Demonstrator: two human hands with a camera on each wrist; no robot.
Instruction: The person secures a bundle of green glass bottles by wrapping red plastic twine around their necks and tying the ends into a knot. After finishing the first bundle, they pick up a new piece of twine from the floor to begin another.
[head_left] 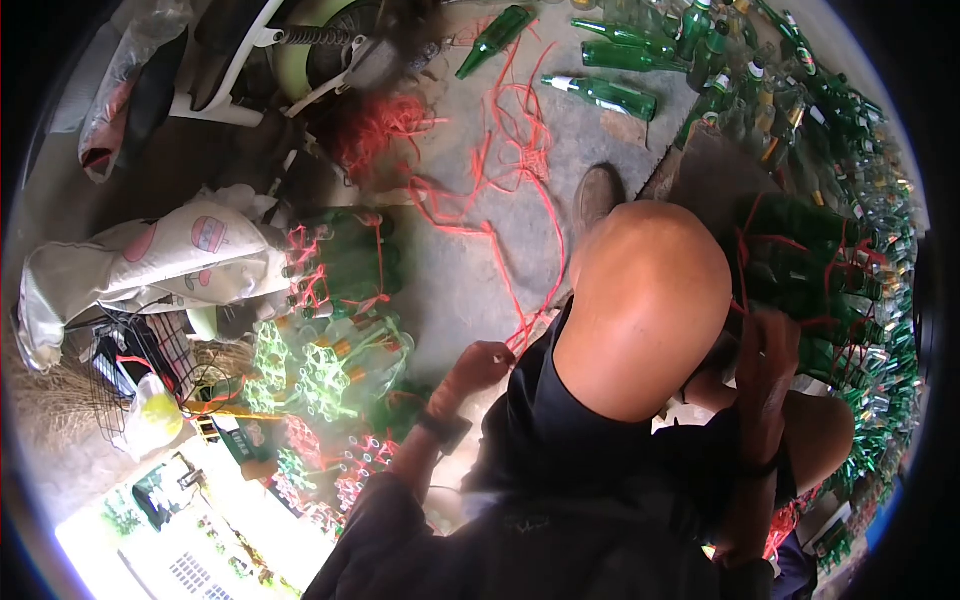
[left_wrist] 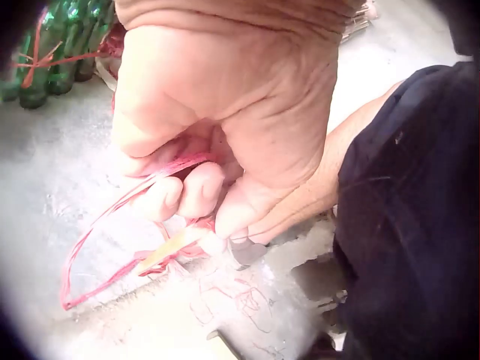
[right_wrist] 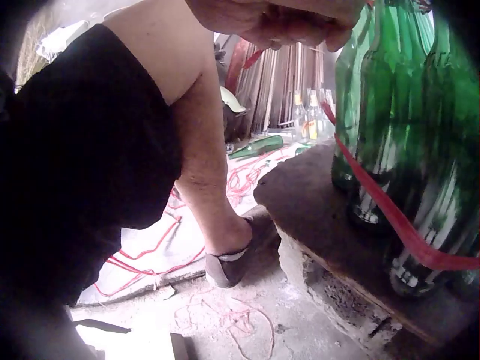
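Note:
Red plastic twine (left_wrist: 112, 202) runs through the curled fingers of my left hand (left_wrist: 225, 112) and loops out below it. In the head view that hand (head_left: 482, 366) is left of the raised knee, with two red strands reaching it from the floor. My right hand (head_left: 770, 345) is beside a bundle of green glass bottles (head_left: 790, 265). In the right wrist view its curled fingers (right_wrist: 300, 28) grip a red strip (right_wrist: 367, 180) that slants down around the standing bottles (right_wrist: 390, 112). A short red end sticks out under the hand. The bottles stand on a stone slab (right_wrist: 315, 202).
A heap of loose bottles (head_left: 870, 330) fills the right side. Several green bottles (head_left: 610, 95) lie on the floor near tangled red twine (head_left: 390, 135). Another tied bottle bundle (head_left: 355, 260) is at left, by a printed cloth bag (head_left: 170, 255) and a wire basket (head_left: 130, 350).

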